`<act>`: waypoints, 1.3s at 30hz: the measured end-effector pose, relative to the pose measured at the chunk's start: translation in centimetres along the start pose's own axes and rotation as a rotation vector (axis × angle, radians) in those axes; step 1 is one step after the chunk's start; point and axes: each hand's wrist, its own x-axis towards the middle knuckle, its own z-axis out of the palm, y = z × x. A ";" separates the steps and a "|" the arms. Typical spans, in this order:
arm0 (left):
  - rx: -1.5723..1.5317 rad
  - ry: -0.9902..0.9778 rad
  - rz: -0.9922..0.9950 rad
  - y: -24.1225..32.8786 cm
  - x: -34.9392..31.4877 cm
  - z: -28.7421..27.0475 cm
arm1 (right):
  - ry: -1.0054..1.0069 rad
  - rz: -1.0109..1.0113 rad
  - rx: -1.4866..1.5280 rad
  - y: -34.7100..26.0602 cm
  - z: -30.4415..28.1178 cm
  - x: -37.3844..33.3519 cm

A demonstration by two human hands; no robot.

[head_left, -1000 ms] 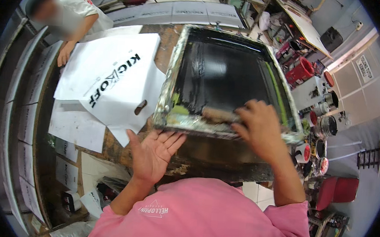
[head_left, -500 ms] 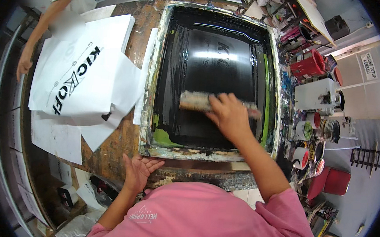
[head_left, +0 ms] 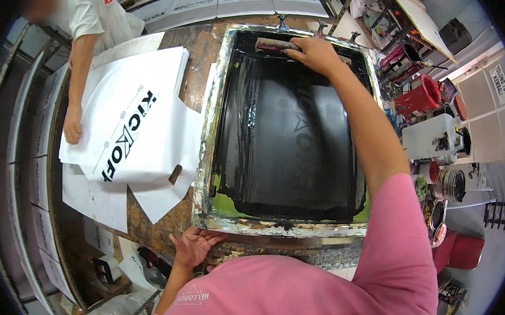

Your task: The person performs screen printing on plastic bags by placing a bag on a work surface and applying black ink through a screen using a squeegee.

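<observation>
A wooden-framed printing screen [head_left: 205, 166] lies on the worktable, its mesh coated with black ink and a green margin showing at the near corners. My right hand [head_left: 318, 57] grips a squeegee [head_left: 271, 44] at the far end of the screen, with the arm stretched over the mesh. Dark lettering shows faintly through the ink. Below the near left corner of the frame is my left hand [head_left: 193, 248], palm turned up and fingers spread, its fingertips at the frame's lower edge. Whether they bear on the frame I cannot tell.
Left of the screen lies a stack of white printed sheets [head_left: 151, 98]. A co-worker's hand [head_left: 73, 124] rests at its left edge. Clamps [head_left: 282, 22] stand along the frame's far side. Ink buckets and tubs [head_left: 418, 94] crowd the right side. Printed sheets [head_left: 246, 0] lie on a rack beyond.
My right hand has pushed the squeegee from the near-middle of the screen to its far end. My left hand stays by the near corner. The co-worker's hand has come onto the sheets.
</observation>
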 end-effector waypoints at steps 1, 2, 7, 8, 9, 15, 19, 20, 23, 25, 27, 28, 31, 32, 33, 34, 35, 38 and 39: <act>0.031 0.006 -0.014 0.0 -0.1 0.2 | 0.017 0.005 -0.032 -0.4 0.6 -0.4; 0.063 0.010 -0.031 0.2 0.0 0.4 | 0.035 0.014 -0.065 -0.6 1.2 -1.0; 0.093 -0.076 -0.056 0.6 0.6 0.5 | 0.056 0.009 -0.033 -5.3 0.1 -7.9; 0.084 -0.101 -0.050 0.5 0.6 0.1 | 0.049 0.004 -0.032 -6.8 0.1 -10.1; 0.092 -0.099 -0.052 0.6 0.7 0.2 | 0.064 -0.012 -0.031 -8.0 0.1 -12.5; 0.101 -0.115 -0.050 0.9 1.1 1.8 | -0.134 0.115 0.000 -20.5 -5.9 -27.2; 0.030 -0.206 -0.011 2.3 1.3 3.5 | -0.043 0.097 0.085 -24.2 -12.3 -29.9; 0.050 -0.279 0.023 3.6 1.8 5.7 | 0.017 0.088 0.030 -24.5 -13.9 -29.4; 0.026 -0.410 0.177 6.6 4.0 12.7 | 0.400 0.032 -0.210 -24.9 -17.5 -25.7; 0.068 -0.505 0.220 7.3 8.2 14.3 | 0.556 0.041 -0.289 -23.4 -20.1 -23.5; 0.704 -0.383 0.306 6.7 9.5 14.1 | 0.647 0.007 -0.296 -22.3 -21.5 -21.8; 1.306 -0.182 0.337 6.1 10.0 13.4 | 0.681 -0.005 -0.288 -21.8 -22.0 -21.2; 2.294 0.209 0.359 1.7 10.1 9.2 | 0.644 -0.025 -0.257 -21.6 -23.6 -19.6; 2.498 0.285 0.361 0.1 9.5 7.7 | 0.632 -0.037 -0.255 -21.4 -24.1 -19.0; 2.446 0.298 0.229 -0.7 9.1 7.1 | 0.666 -0.090 -0.291 -21.2 -24.6 -18.6; 2.431 0.270 0.233 -1.0 9.1 6.8 | 0.678 -0.098 -0.229 -21.5 -25.7 -18.1; 2.411 0.243 0.238 -1.2 9.2 6.8 | 0.688 -0.107 -0.170 -22.3 -27.0 -17.7; 2.422 0.215 0.184 -0.9 9.7 8.2 | 0.600 0.021 -0.058 -21.3 -27.2 -16.0; 2.439 0.207 0.159 -0.6 10.2 9.2 | 0.601 0.022 -0.095 -22.3 -28.0 -16.1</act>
